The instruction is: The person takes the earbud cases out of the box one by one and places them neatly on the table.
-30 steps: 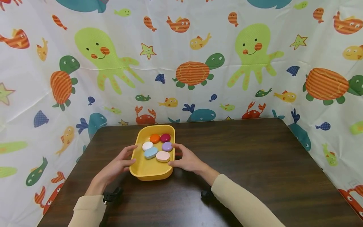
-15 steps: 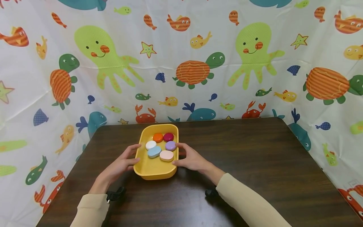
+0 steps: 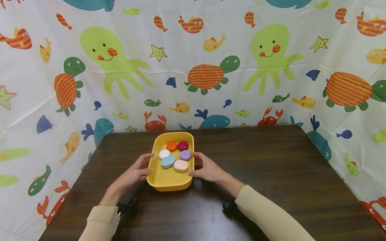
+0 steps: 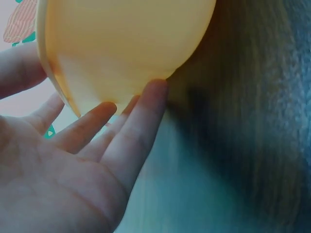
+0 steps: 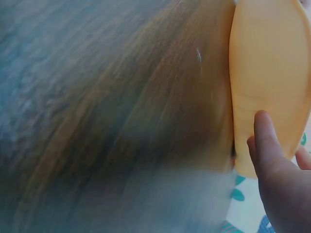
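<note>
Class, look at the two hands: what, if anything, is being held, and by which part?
The yellow tray, by its two long sides: the left hand grips the rim and wall on one side, the right hand those opposite.

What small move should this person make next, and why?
Probably ease the yellow tray a little further right, keeping it steady: the left hand and right hand hold its opposite sides, it has been shifting rightward, and six colored pieces lie inside that might slide.
</note>
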A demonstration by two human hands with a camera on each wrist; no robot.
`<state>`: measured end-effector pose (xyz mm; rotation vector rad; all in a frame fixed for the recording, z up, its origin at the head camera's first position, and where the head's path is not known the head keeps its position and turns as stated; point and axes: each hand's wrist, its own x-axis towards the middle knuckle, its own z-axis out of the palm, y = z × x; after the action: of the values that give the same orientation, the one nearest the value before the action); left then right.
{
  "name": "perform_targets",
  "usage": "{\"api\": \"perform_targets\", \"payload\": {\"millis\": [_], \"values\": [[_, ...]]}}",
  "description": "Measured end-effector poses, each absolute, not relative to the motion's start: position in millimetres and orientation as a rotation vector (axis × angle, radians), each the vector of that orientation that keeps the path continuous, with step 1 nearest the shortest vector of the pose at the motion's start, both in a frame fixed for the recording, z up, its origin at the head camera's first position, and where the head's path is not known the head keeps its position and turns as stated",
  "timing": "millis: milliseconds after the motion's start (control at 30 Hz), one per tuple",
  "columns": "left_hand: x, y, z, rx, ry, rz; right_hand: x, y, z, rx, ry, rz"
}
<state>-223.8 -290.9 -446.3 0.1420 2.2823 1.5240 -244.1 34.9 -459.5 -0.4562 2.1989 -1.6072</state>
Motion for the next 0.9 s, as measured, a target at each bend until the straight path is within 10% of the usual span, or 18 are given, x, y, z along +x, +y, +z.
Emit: {"api": "perform_targets", "payload": {"millis": [900], "values": [[-217.3,-280.6,-448.8,0.167,2.333,1.479,-231.9,50.3,-447.6,-0.511,2.290,-1.474]]}}
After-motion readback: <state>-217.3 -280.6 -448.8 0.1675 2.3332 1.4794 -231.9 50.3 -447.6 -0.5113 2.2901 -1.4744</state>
